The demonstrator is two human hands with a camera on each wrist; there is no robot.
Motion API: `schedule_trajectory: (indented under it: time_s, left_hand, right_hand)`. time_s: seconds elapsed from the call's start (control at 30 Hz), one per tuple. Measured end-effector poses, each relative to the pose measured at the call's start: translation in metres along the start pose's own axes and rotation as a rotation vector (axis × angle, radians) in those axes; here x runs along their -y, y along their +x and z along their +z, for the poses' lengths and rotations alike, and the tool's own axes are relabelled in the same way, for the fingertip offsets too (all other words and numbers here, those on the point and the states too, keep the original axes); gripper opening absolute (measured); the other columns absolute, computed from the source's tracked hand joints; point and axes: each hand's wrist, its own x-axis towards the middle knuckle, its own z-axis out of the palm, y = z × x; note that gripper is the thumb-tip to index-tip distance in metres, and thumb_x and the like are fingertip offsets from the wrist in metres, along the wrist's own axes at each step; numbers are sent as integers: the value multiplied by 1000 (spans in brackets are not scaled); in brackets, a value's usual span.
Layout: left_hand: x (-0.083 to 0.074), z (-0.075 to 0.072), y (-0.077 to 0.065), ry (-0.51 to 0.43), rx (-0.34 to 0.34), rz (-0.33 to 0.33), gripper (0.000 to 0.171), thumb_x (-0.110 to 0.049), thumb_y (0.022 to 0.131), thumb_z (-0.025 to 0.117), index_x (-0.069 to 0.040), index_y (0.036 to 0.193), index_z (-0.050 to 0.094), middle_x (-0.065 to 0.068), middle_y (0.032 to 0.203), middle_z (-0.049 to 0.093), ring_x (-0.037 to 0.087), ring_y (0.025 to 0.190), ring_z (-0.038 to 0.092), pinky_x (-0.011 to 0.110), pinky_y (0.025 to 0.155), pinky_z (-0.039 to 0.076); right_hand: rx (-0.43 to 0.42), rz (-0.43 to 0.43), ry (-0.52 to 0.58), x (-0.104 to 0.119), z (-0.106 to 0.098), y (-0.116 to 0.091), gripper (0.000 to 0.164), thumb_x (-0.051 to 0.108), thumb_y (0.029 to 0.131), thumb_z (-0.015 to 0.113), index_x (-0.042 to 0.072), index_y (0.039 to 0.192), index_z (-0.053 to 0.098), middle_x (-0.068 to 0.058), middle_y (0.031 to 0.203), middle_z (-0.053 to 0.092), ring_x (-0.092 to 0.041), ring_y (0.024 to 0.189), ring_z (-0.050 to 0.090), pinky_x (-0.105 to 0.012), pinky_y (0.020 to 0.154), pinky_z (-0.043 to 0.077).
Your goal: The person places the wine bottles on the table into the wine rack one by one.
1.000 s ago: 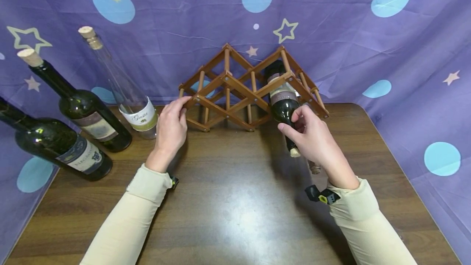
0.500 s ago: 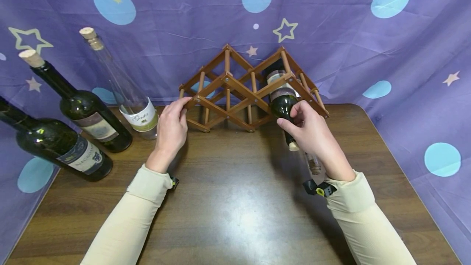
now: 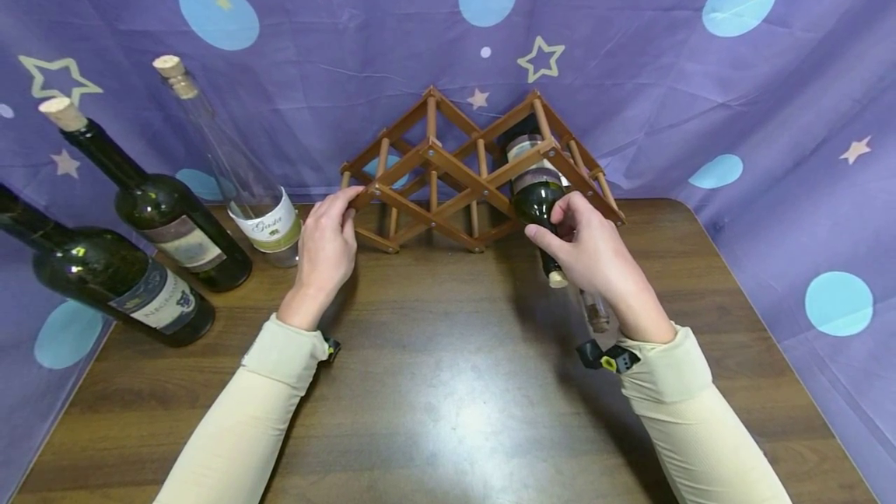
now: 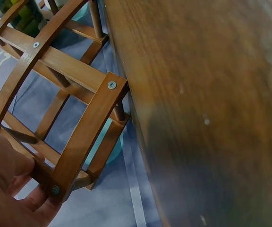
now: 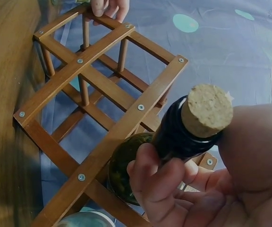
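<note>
A folding wooden wine rack (image 3: 456, 169) stands at the back of the table. My left hand (image 3: 325, 245) grips its left end, and in the left wrist view the fingers (image 4: 37, 198) curl round the corner of the slats. A dark green wine bottle (image 3: 539, 202) lies in the rack's right upper opening, neck toward me. My right hand (image 3: 595, 255) holds it by the neck, just behind the cork (image 5: 208, 111). Lower down, partly hidden by that hand, a clear bottle (image 3: 595, 316) also points its corked neck forward.
Standing at the left are a clear bottle with a white and green label (image 3: 262, 216), a dark bottle (image 3: 178, 228) and a larger dark bottle (image 3: 133, 282), the first two visibly corked. Behind the wooden table (image 3: 434, 348) hangs a purple patterned cloth (image 3: 630, 99).
The right hand and the dark bottle's neck have shifted slightly back, the bottle sliding a little deeper into the rack. My left hand keeps its place on the rack.
</note>
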Motion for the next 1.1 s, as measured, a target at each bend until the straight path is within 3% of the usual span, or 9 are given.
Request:
schedule_trajectory:
  time_s: [0.27,0.53,0.87,1.1]
  left_hand:
    - [0,0,1,3,22,-2,40,4,92,61,-14,128,67,8,121,68,31,109,61,43,94,46]
    - [-2,-3,1,7,40,-8,40,1,94,61,-13,131,64,10,120,66,31,111,60,43,95,45]
    - [-4,-9,0,-6,16,-18,43,1,93,62,-10,135,62,12,124,64,29,116,58,42,98,44]
    - [-9,-15,1,-12,-9,0,40,0,93,63,-7,133,62,14,117,64,31,109,59,42,95,44]
  right_hand:
    - [33,22,-25,1,-9,-8,51,58,91,61,12,108,49,-7,95,66,-22,89,61,-38,76,45]
    - [10,13,-34,2,-17,-15,51,59,92,60,12,109,53,-5,97,65,-22,89,62,-39,77,47]
    - [-35,8,-23,2,-28,-28,50,57,91,61,13,112,54,-2,99,67,-19,85,65,-38,76,48]
    - [-62,10,-39,-4,-35,-36,49,59,91,61,15,114,57,-2,99,68,-20,90,66,-40,77,50]
